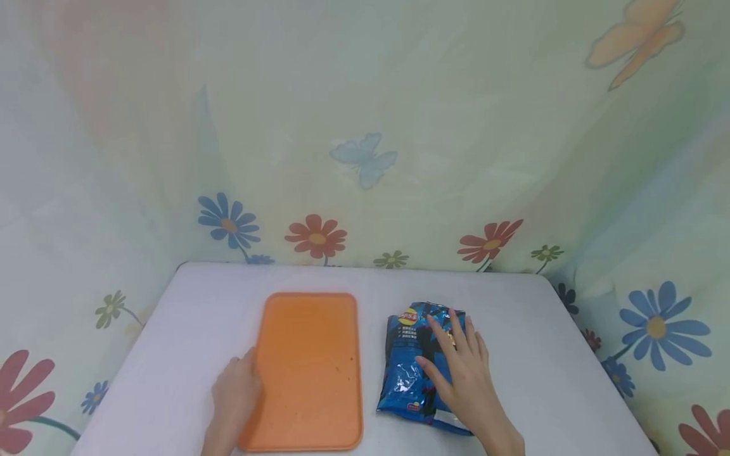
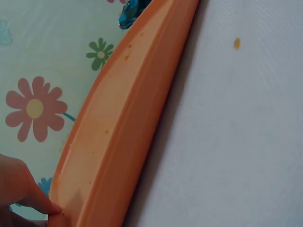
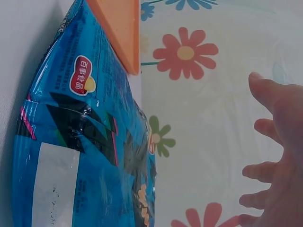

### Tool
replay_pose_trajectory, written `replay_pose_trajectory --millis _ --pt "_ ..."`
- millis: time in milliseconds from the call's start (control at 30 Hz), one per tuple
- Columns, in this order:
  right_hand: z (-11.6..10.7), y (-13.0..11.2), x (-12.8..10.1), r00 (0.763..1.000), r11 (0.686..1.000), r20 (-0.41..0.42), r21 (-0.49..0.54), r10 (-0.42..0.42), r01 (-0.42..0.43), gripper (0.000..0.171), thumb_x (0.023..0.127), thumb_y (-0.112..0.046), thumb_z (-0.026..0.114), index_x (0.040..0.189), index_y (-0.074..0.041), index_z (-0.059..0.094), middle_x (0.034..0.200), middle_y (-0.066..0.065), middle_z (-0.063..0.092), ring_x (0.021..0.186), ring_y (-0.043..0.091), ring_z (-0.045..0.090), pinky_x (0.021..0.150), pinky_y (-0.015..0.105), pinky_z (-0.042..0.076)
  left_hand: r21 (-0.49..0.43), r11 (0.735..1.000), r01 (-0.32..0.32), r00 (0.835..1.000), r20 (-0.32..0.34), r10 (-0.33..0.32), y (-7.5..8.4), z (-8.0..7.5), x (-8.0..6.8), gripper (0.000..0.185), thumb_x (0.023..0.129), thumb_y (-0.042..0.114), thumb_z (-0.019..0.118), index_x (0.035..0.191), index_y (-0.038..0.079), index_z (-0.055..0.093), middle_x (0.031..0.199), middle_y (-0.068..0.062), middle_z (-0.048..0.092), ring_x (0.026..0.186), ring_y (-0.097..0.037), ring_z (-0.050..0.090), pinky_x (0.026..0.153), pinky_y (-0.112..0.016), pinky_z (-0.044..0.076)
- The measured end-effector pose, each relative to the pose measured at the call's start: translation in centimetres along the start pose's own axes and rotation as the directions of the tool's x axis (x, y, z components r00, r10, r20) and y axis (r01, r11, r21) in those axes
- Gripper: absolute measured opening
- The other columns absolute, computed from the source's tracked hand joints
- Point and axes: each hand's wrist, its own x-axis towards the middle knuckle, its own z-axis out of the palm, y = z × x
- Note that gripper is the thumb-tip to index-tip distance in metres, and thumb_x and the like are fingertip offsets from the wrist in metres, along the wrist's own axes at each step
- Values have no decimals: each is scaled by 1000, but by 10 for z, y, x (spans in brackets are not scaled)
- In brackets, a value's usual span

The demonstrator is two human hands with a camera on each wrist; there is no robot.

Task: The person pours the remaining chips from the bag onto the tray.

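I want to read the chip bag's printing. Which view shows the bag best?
The right wrist view: the blue chip bag fills it, logo close. The head view shows it whole but small under the right hand. The left wrist view catches only a corner.

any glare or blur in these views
Head view: soft even light, with small glints on the shiny blue foil chip bag under the right hand. Left wrist view: the orange plastic tray casts a soft shadow. Right wrist view: fingers slightly blurred.

tray [image 1: 308, 373]: orange | chip bag [image 1: 407, 373]: blue, black | backdrop [image 1: 365, 126]: floral
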Motion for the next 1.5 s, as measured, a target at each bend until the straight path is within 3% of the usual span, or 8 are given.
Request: replay_pose_trajectory --millis 300,433,533,667,967,1167,1300,1500 --pt "0 4 -2 998 999 -62 39 9 -6 86 82 -26 86 156 -15 43 159 31 36 139 66 32 101 82 30 21 999 -24 999 -37 25 2 -1 -4 40 90 -4 61 130 -10 60 80 -19 66 62 -27 61 49 -37 50" --pt "1 12 -7 991 983 -1 126 137 -135 79 87 -23 82 154 -8 44 156 35 36 138 65 33 98 84 29 10 999 -33 997 -64 34 3 -2 -3 45 85 -7 63 130 -9 61 78 -20 65 60 -28 60 48 -39 48" --pt "1 17 -12 939 928 131 158 318 -337 73 96 -29 72 156 -5 38 160 36 27 144 62 25 103 84 22 7 1000 -30 997 -66 30 2 -1 -2 46 84 -7 62 130 -9 61 77 -20 65 59 -28 59 47 -39 48" --pt "4 22 -20 826 835 266 110 497 -539 75 102 -40 62 160 -6 29 164 35 17 148 60 18 110 81 17 4 1000 -20 998 -53 20 2 -1 -2 46 85 -6 62 131 -9 61 74 -17 63 57 -24 55 46 -36 45" --pt "21 24 -40 700 704 307 116 645 -700 71 105 -50 51 159 -6 33 158 33 34 141 56 38 107 63 43 15 1000 -24 998 -57 25 2 -3 -3 47 85 -6 61 131 -9 61 73 -18 62 56 -25 56 45 -38 45" --pt "31 24 -47 604 575 376 201 702 -793 72 103 -60 49 150 -6 49 156 29 40 144 54 35 111 64 39 18 1000 -24 998 -59 25 1 -6 -3 46 86 -5 60 132 -9 61 74 -19 63 57 -27 57 46 -39 46" --pt "32 26 -50 573 524 407 237 711 -818 74 100 -62 53 149 -6 52 156 27 41 146 53 30 113 65 35 10 1000 -28 998 -62 28 0 -3 -2 45 87 -5 60 132 -9 61 74 -19 63 57 -25 57 47 -38 46" --pt "33 27 -53 611 577 426 223 667 -785 77 96 -52 67 155 -7 45 158 24 36 147 54 27 116 64 32 10 1000 -29 997 -73 30 -1 -1 -2 43 89 -4 60 132 -9 61 74 -19 63 56 -24 55 46 -36 45"
